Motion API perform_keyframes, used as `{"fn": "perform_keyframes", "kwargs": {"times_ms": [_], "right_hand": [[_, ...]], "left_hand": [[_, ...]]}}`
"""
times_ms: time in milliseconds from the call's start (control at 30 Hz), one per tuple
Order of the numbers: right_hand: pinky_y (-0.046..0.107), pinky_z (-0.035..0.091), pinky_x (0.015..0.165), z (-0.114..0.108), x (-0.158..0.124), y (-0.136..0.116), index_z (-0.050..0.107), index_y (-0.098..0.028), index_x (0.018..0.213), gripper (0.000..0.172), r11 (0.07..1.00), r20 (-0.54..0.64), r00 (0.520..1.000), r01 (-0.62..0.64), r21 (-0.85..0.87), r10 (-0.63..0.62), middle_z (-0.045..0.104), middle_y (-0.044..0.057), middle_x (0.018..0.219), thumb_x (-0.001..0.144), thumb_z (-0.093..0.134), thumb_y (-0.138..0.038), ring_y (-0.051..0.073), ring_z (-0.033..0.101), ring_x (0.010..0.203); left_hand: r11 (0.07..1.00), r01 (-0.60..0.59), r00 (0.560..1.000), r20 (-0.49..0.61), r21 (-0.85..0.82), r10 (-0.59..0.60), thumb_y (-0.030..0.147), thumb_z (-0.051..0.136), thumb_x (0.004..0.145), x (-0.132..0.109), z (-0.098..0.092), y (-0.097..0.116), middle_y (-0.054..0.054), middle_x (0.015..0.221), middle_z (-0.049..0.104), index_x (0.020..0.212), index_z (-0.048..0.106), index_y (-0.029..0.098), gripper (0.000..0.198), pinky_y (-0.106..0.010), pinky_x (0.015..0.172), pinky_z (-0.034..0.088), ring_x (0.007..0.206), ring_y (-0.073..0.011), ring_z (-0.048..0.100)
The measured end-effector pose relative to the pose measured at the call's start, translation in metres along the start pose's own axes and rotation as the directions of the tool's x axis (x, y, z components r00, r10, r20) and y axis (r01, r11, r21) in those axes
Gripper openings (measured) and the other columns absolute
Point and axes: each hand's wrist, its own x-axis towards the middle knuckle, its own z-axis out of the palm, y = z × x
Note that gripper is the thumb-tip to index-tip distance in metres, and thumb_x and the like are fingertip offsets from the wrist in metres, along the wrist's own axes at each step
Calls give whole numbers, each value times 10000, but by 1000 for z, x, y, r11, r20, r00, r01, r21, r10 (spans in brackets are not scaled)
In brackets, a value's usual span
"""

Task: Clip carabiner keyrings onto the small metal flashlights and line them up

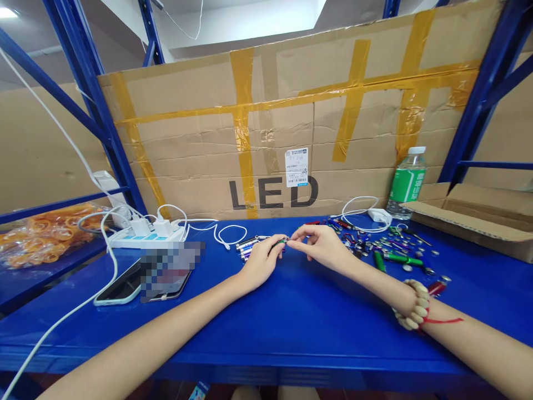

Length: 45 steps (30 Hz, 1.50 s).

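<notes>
My left hand [263, 260] is closed around a small green metal tube [280, 242], most of it hidden by the fingers. At the tube's end, the thumb and forefinger of my right hand [323, 244] are pinched together. What lies between them is too small to make out. Behind my left hand, several silver and purple small metal tubes [246, 248] lie side by side on the blue tabletop [291, 316]. To the right of my right hand spreads a loose pile of small metal parts, with a green tube [403, 259] and a red tube [437, 286] among them.
On the left lie a phone [120, 284], a second, partly blurred phone [175, 286] and a white power strip [145, 238] with cables. A water bottle [408, 186] and an open cardboard box [478, 225] stand at back right. Cardboard [187, 161] walls off the rear.
</notes>
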Motion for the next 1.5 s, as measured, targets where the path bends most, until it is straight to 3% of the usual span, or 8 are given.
{"fn": "perform_keyframes", "kwargs": {"times_ms": [133, 233, 400, 600, 867, 1033, 1267, 1500], "right_hand": [[193, 403, 486, -4, 0, 1, 665, -180, 915, 311, 982, -66, 984, 161, -100, -168, 647, 37, 833, 737, 604, -427, 47, 504, 450], [200, 411, 500, -7, 2, 4, 697, -187, 851, 273, 963, -20, 968, 248, -109, -252, 637, 52, 903, 760, 586, -419, 40, 506, 467], [210, 420, 497, -10, 4, 8, 703, -170, 736, 281, 956, 46, 955, 294, -14, -293, 627, 45, 823, 721, 624, -440, 59, 530, 504], [222, 409, 583, -13, 4, 9, 696, -181, 635, 264, 925, 63, 929, 369, -96, -364, 630, 38, 711, 696, 653, -434, 114, 567, 671], [223, 374, 572, -10, 3, 9, 688, -174, 631, 326, 964, 98, 970, 233, -129, -222, 637, 33, 720, 655, 661, -498, 102, 538, 611], [205, 354, 551, -9, 2, 7, 695, -179, 646, 262, 973, 105, 981, 176, -147, -161, 629, 23, 707, 632, 698, -441, 100, 532, 630], [192, 371, 513, -7, 1, 7, 702, -162, 712, 253, 996, 94, 995, 50, -76, -43, 642, 28, 732, 701, 637, -407, 69, 536, 532], [187, 372, 444, -10, 0, 2, 688, -119, 677, 345, 997, 169, 983, -74, 26, 69, 634, 29, 605, 655, 647, -461, 69, 509, 428]], "left_hand": [[998, 38, 999, 20, -54, -37, 251, 329, 895, 1, -2, 1, 12, 636, 498, 822, 529, 158, 232, -235, 659, 377, 654, -127, 486], [996, 28, 997, 68, -84, -22, 247, 319, 895, 0, -3, 1, 13, 643, 492, 757, 497, 161, 241, -233, 671, 365, 663, -124, 479], [996, 15, 988, 153, -93, -1, 241, 318, 894, -2, -4, 1, 15, 642, 479, 694, 470, 159, 264, -228, 643, 346, 635, -113, 456], [997, -4, 977, 213, -74, 20, 225, 371, 876, -4, -4, 5, 17, 656, 504, 814, 531, 163, 183, -225, 645, 365, 643, -114, 485], [997, -22, 987, 159, -77, 34, 218, 424, 853, -8, -1, -2, 16, 660, 540, 828, 486, 167, 85, -232, 627, 404, 641, -120, 525], [997, -29, 991, 125, -67, 37, 221, 452, 831, -7, 0, -4, 7, 679, 554, 776, 467, 171, 76, -238, 606, 421, 630, -123, 543], [998, -25, 998, 55, -57, 28, 237, 448, 839, -7, 2, -3, 14, 663, 566, 791, 441, 173, 80, -242, 611, 429, 618, -122, 562], [997, -77, 994, 81, -18, 79, 204, 433, 850, -6, -1, 1, -39, 855, 635, 975, 518, 169, 155, -260, 672, 465, 712, -137, 600]]}}
